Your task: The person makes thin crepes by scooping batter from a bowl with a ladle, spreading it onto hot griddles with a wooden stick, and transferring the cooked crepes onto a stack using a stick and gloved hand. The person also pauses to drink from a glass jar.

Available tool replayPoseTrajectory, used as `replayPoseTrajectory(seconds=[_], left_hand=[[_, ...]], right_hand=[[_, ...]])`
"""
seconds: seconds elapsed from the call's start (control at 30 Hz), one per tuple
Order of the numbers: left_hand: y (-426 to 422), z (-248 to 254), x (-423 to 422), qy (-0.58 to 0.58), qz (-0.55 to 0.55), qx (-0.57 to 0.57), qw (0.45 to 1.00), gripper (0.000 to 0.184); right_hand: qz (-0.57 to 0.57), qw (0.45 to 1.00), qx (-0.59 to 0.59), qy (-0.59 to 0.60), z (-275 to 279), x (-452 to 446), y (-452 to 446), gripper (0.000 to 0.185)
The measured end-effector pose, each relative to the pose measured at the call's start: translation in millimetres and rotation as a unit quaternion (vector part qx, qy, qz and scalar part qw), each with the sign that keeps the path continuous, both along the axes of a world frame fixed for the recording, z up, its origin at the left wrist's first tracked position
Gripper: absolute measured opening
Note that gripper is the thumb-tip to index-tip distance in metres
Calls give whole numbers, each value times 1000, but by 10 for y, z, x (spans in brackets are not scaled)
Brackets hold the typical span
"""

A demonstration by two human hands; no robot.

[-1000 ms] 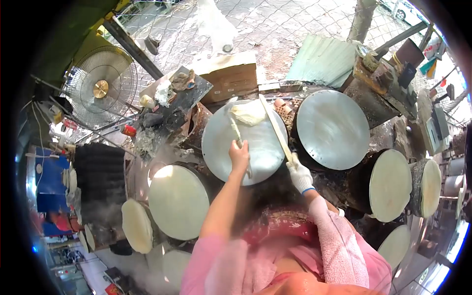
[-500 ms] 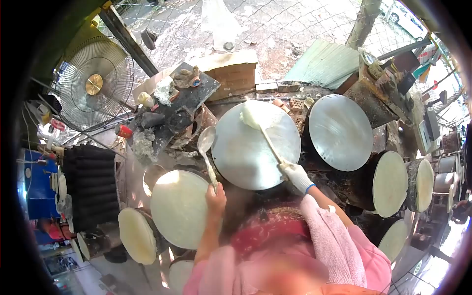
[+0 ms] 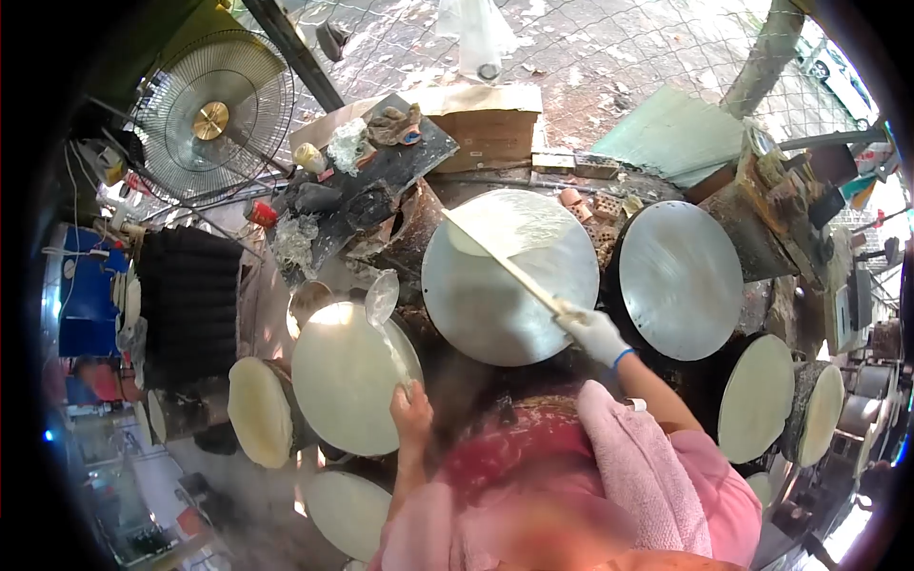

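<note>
My left hand (image 3: 411,413) is closed round the handle of a ladle (image 3: 382,299), whose bowl is over the upper right rim of a round griddle covered with a pale sheet (image 3: 347,381). My right hand (image 3: 594,336), in a white glove with a blue cuff, grips a long pale wooden stick (image 3: 505,262). This stick slants up and left across the large metal griddle (image 3: 505,328) before me. Its far end is by the griddle's upper left edge. Thin wet batter (image 3: 524,226) lies across the upper part of that griddle.
A bare metal griddle (image 3: 681,285) stands at the right. Further sheet-covered griddles stand at both sides, one on the far right (image 3: 757,400) and one on the left (image 3: 259,411). Behind are a cardboard box (image 3: 486,139), a fan (image 3: 209,122) and a wire fence.
The batter has gone from a small thick patch to a wide thin layer. My right hand has swung the stick's far end leftward. The ladle has dropped lower, over the left griddle.
</note>
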State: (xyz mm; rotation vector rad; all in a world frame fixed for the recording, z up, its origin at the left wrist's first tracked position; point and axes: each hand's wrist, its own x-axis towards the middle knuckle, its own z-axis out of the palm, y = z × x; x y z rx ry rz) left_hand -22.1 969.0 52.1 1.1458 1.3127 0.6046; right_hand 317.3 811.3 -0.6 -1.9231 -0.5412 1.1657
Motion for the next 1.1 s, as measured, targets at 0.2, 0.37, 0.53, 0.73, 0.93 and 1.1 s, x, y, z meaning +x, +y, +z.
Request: replayPoseTrajectory(seconds=[0.2, 0.37, 0.53, 0.73, 0.93, 1.1], left_hand=[[-245, -4, 69, 2, 56, -3, 998, 18], [-433, 121, 247, 15, 105, -35, 994, 16], [-571, 85, 289, 12, 132, -33, 991, 15], [-725, 55, 382, 46, 152, -46, 986, 16], [-840, 35, 399, 64, 164, -30, 984, 18], [-900, 66, 429, 79, 185, -51, 978, 19]], right_hand=[[10, 997, -26, 68, -175, 747, -103, 44], [115, 988, 5, 106, -336, 762, -33, 38], [73, 996, 16, 50, -152, 1491, 144, 41], [203, 973, -8, 110, -120, 1302, 294, 38], [196, 976, 92, -32, -321, 1905, 616, 37], [302, 943, -71, 122, -24, 1621, 509, 34]])
